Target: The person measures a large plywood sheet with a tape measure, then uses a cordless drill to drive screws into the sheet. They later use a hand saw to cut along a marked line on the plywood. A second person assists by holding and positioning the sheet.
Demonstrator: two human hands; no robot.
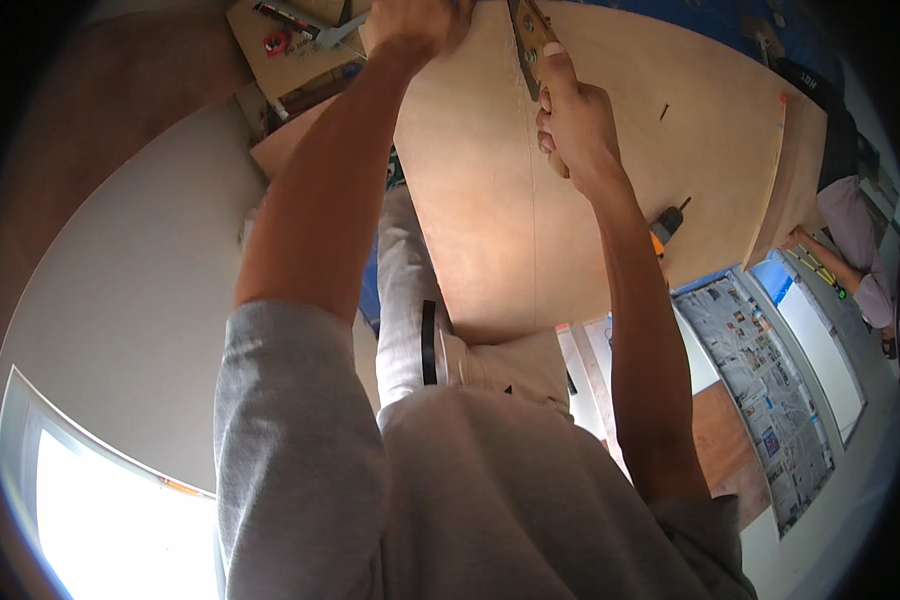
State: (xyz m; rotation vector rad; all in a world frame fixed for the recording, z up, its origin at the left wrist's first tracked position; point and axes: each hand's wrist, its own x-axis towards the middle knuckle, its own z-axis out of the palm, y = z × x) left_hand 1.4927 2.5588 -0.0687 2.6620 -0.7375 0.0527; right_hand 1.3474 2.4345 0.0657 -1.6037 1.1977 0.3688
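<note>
My right hand [580, 125] is wrapped round the wooden handle of a hand saw [532, 50]. Its blade lies at a pencil line on a large plywood sheet [470, 170], near the upper edge of the view; the far end of the saw is out of view. Left of the saw, my left hand [417, 25] is over the sheet's left part. The upper edge cuts off most of its fingers, so their pose cannot be made out. From the saw, the line runs down the sheet toward my body.
An orange and black power drill [667, 228] and a thin dark piece [664, 111] lie on the sheet's right part. A red tape measure [276, 43] sits on a board at upper left. At far right, another person's hand [795, 237] is beside a wood strip [770, 200].
</note>
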